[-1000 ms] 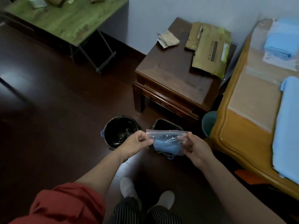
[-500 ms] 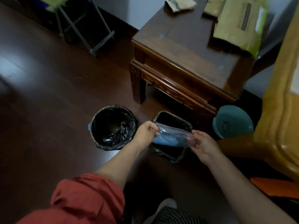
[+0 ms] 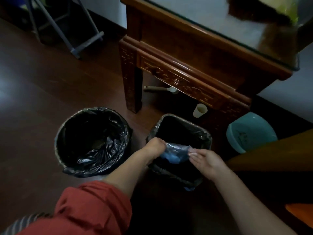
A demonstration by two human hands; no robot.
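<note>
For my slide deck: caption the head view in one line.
Over the square lined bin, the left hand and right hand hold a clear plastic bag of blue material, beside the round bin.

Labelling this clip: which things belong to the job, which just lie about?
In the job: left hand, right hand, clear plastic bag, square bin under it.
Lying about: round bin, paper cup, teal basin, carved table.

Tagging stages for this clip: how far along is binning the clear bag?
Done: the clear bag with blue contents is over the square bin, not the round bin. In hand: left hand grips its left end; right hand touches the right end with near-straight fingers, grip unclear. Left: let go so it drops in; it is not yet released.
</note>
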